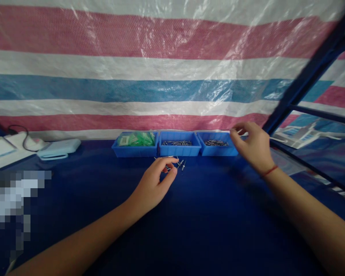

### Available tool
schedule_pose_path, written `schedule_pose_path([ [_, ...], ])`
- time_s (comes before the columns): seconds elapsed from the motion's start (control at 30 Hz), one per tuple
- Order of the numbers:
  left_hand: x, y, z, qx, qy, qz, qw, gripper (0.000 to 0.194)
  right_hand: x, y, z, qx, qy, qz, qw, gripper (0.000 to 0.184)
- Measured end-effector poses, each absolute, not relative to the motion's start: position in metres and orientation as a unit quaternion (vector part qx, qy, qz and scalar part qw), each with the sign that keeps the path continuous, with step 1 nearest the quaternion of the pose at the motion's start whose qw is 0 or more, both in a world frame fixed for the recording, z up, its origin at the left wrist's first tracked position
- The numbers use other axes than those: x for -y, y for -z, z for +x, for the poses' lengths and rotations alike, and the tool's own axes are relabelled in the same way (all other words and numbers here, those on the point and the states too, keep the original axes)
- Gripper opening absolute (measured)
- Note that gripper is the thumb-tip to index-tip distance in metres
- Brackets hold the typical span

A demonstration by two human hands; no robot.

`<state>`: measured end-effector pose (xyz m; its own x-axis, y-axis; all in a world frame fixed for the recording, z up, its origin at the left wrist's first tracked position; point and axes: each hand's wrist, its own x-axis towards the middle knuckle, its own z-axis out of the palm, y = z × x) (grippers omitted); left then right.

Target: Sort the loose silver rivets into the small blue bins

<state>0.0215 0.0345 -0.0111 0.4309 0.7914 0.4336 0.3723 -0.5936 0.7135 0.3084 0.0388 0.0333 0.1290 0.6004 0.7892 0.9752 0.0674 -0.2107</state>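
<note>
My left hand (156,182) rests on the dark blue table cover, its fingers pinched together over a small heap of thin metal pins (180,164) in front of the middle bin. My right hand (251,145) hovers by the right blue bin (217,147), fingers curled at its far right corner; what it holds, if anything, is too small to name. A red cord circles that wrist. The middle blue bin (179,148) and the right one hold several dark metal pins. The left blue bin (135,148) holds green plastic bags.
A striped pink, white and blue tarp (149,65) hangs behind the bins. A pale blue case (59,148) and white devices with a black cable (17,138) lie at the back left. A dark blue metal frame (304,80) slants at the right.
</note>
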Motion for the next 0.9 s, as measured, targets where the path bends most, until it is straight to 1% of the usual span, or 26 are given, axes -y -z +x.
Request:
schedule_pose_path([
  [0.1, -0.033, 0.010, 0.023, -0.365, -0.389, 0.803, 0.264, 0.021, -0.049, -0.020, 0.339, 0.608, 0.249, -0.696, 0.291, 0.017],
  [0.17, -0.033, 0.009, 0.023, -0.370, -0.388, 0.803, 0.260, 0.021, -0.052, -0.012, 0.349, 0.606, 0.248, -0.703, 0.277, 0.019],
  [0.33, -0.040, 0.009, 0.020, -0.391, -0.386, 0.805, 0.223, 0.021, -0.050, -0.019, 0.339, 0.609, 0.248, -0.686, 0.310, 0.021],
  [0.43, -0.048, 0.008, 0.014, -0.399, -0.355, 0.831, 0.156, 0.020, -0.045, -0.026, 0.316, 0.634, 0.241, -0.653, 0.336, 0.019],
  [0.57, -0.053, 0.008, 0.008, -0.398, -0.270, 0.875, 0.057, 0.015, -0.036, -0.020, 0.279, 0.707, 0.209, -0.579, 0.348, 0.015],
  [0.7, -0.053, 0.012, 0.008, -0.389, -0.224, 0.893, 0.023, 0.015, -0.023, -0.007, 0.243, 0.778, 0.144, -0.506, 0.343, 0.013],
  [0.8, -0.052, 0.013, 0.009, -0.383, -0.222, 0.897, 0.014, 0.019, -0.012, 0.000, 0.221, 0.814, 0.067, -0.471, 0.335, 0.013],
  [0.9, -0.048, 0.010, 0.011, -0.363, -0.228, 0.903, 0.004, 0.018, -0.005, 0.003, 0.209, 0.829, 0.001, -0.458, 0.321, 0.015],
])
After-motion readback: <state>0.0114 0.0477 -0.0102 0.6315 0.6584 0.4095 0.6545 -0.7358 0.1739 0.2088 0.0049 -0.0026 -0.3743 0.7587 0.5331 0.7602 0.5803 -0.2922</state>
